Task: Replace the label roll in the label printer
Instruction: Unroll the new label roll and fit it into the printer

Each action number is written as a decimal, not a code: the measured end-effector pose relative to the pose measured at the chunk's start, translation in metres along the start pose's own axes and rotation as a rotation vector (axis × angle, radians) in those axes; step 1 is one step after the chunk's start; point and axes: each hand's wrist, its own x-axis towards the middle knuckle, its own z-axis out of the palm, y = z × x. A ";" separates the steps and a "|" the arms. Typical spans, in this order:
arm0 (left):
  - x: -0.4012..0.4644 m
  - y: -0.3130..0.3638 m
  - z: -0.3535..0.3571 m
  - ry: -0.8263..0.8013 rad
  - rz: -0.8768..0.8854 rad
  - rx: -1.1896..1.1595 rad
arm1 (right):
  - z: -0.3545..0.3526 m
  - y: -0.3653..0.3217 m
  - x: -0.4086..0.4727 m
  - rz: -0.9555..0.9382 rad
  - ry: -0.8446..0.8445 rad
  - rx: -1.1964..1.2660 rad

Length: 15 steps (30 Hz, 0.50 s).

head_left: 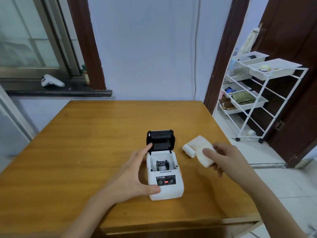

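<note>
A small white label printer (169,189) stands on the wooden table (85,143) with its black lid (160,140) flipped up. Inside the open bay sits a dark spool holder (162,165). My left hand (135,174) wraps the printer's left side, thumb on the front corner, forefinger touching the lid. To the right, my right hand (226,159) holds a white label roll (202,152) with a loose curl of paper (188,150) unwound at its left end, just above the table.
A white wire rack cart (267,100) with trays stands on the tiled floor at the right, beside a dark door. A white game controller (51,81) lies on the window sill at the back left. The table's right edge runs close to my right arm.
</note>
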 end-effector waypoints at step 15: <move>0.000 -0.001 0.000 0.007 0.016 0.017 | 0.051 -0.046 0.018 0.064 -0.247 0.282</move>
